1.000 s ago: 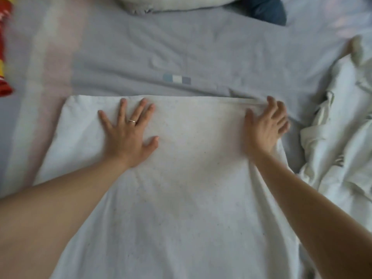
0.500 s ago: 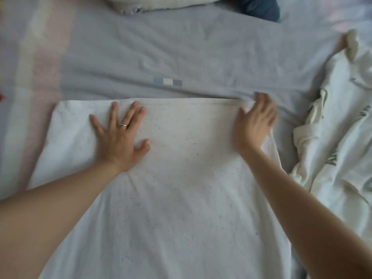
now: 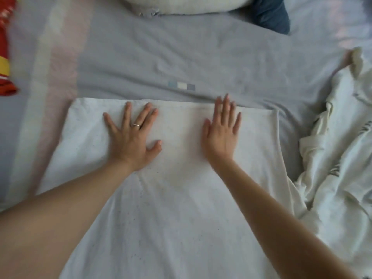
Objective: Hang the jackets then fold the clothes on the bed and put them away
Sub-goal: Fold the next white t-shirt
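Observation:
A white speckled garment lies flat on the grey bed sheet, its far edge folded straight. My left hand, wearing a ring, presses flat on the garment's far left part with fingers spread. Flat on the far middle of the cloth rests my right hand, its fingertips reaching the fold edge. Both palms face down and neither holds anything.
A crumpled white garment with dark print lies at the right. A white pillow and a dark blue cloth sit at the far edge. A red and yellow item is at the far left.
My right hand has slid left from the garment's far right corner toward the middle and now lies flat. My left hand has stayed pressed in place.

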A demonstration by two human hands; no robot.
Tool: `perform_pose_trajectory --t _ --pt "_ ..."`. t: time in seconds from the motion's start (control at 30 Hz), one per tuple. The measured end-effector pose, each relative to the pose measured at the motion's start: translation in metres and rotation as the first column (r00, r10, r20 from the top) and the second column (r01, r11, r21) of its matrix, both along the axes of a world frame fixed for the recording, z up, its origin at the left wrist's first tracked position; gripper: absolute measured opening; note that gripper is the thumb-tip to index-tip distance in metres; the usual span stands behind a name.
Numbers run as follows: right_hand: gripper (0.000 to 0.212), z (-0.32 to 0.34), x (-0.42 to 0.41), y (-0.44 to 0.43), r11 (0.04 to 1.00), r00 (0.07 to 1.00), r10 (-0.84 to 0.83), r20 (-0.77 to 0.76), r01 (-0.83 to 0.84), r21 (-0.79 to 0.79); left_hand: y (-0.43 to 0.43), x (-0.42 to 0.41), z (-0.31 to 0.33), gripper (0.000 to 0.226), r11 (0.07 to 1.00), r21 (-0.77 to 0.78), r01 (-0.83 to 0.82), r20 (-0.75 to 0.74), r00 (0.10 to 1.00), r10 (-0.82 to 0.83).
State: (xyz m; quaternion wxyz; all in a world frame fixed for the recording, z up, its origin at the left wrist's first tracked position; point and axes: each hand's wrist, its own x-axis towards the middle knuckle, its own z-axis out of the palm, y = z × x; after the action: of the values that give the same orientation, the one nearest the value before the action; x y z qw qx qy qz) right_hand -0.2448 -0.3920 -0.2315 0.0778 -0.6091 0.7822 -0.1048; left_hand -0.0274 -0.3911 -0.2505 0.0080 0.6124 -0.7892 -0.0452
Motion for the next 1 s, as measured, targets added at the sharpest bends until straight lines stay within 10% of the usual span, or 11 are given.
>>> perform_pose_trajectory --t 0.2,0.33,0.53,0.67,0.8,1.0 --pt "0.056 -0.016 0.108 0.004 0.995 0.988 -0.096 0.125 0.095 0.01 0.001 0.006 0.003 0.065 0.999 -0.039 -0.011 -0.087 0.996 0.008" --pt "0.06 -0.021 0.102 0.006 0.995 0.995 -0.094 0.039 0.095 -0.023 0.004 0.013 0.011 0.058 0.984 -0.138 -0.112 -0.436 0.899 0.042" --pt "0.063 -0.022 0.109 0.002 0.996 0.996 -0.087 0.014 0.087 -0.003 -0.008 0.124 0.039 0.069 0.71 0.229 -0.666 -0.422 0.589 0.689" --pt "0.066 -0.021 0.109 0.001 0.996 0.996 -0.084 0.002 0.084 -0.002 -0.001 0.123 0.054 0.033 0.884 0.281 -0.373 -0.665 0.589 0.459" --pt "0.068 -0.021 0.111 0.0 0.996 0.996 -0.086 -0.005 0.086 -0.014 0.015 0.101 0.054 0.018 0.995 -0.008 0.102 -0.536 0.839 -0.091" --pt "0.067 -0.022 0.112 0.0 0.995 0.996 -0.088 -0.014 0.088 -0.038 0.025 0.111 0.039 0.059 0.989 0.127 0.071 -0.469 0.883 -0.003"
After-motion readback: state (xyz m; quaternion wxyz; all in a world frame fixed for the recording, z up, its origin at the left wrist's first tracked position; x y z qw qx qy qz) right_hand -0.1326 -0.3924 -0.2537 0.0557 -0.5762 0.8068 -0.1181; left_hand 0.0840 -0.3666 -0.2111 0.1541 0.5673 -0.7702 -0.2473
